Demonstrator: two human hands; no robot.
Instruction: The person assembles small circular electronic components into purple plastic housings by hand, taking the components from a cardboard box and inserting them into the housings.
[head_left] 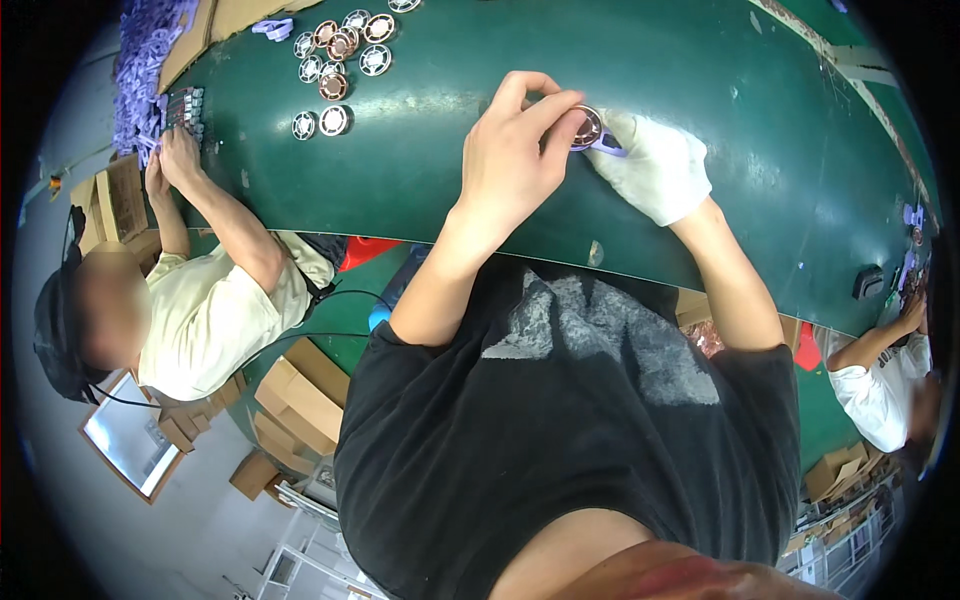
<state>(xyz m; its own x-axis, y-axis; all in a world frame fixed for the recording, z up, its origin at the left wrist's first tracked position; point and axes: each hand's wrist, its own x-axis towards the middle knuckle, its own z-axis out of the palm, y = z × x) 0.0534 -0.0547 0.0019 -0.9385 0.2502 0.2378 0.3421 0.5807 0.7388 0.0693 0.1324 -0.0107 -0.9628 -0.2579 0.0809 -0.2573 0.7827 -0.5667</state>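
Over the green tabletop, my bare left hand (515, 145) pinches the edge of a round, shiny-rimmed disc (588, 128) with a coppery face. My right hand (652, 165), in a white glove, is closed around a purple plastic piece (608, 146) from the other side. The disc sits against or in this purple piece; the fingers partly cover where they meet. Both hands are close together at the middle of the table's near side.
Several round silver and copper discs (342, 45) lie at the far left, with a purple plastic piece (272, 29) beside them. A purple heap (150, 60) is farther left. Co-workers sit at left (200, 310) and right (885, 370). A small black object (868, 282) lies at right.
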